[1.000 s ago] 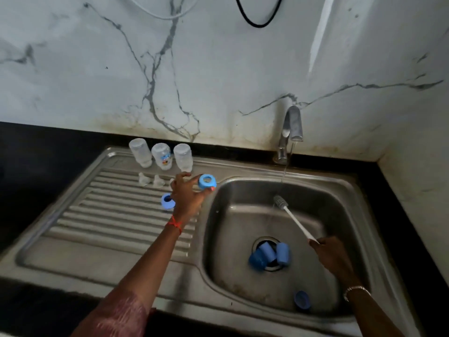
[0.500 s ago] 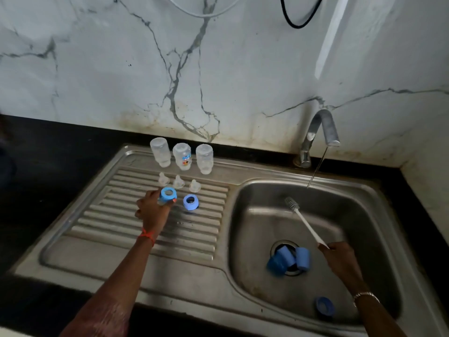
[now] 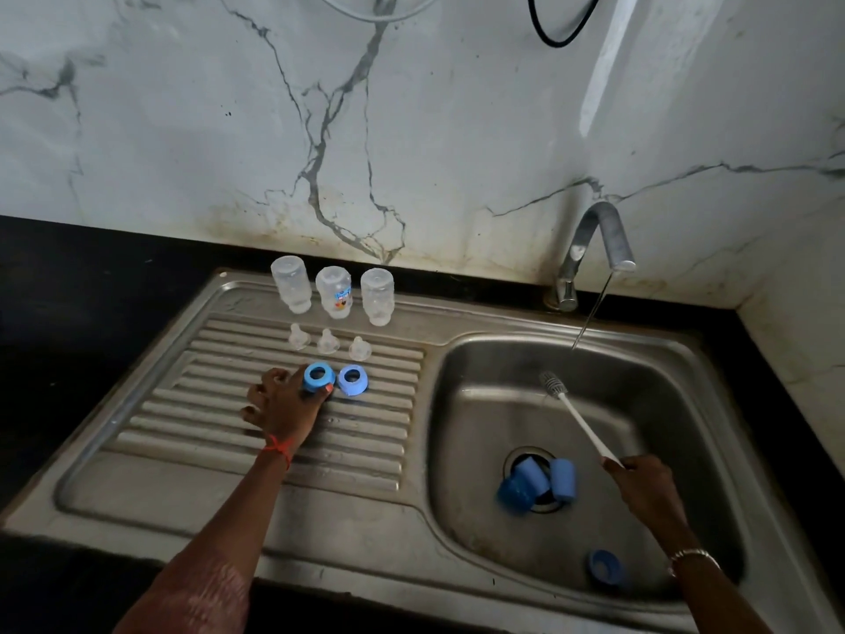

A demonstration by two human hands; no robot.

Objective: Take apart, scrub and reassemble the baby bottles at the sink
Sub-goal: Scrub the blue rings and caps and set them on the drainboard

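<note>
On the ribbed drainboard point(image 3: 192, 432) of the steel sink, set into the dark counter point(image 3: 68, 313), the left hand point(image 3: 283, 404) pinches a blue ring point(image 3: 318, 376) between thumb and curled fingers point(image 3: 256, 395), low against the ribs. Behind it, three clear bottles point(image 3: 334, 292) stand in a row along the back edge, with three clear nipples point(image 3: 328, 341) lined up just in front of them. A second blue ring point(image 3: 352, 380) lies just beside the held one. In the basin point(image 3: 480, 427), three blue caps point(image 3: 535, 485) are bunched over the drain. The tap point(image 3: 594, 240) runs a thin stream. The right hand point(image 3: 644, 487) has its fingers wrapped around the handle of a white brush point(image 3: 578, 418), bristles up near the stream. A third blue ring point(image 3: 606, 567) lies in the basin's near corner.
</note>
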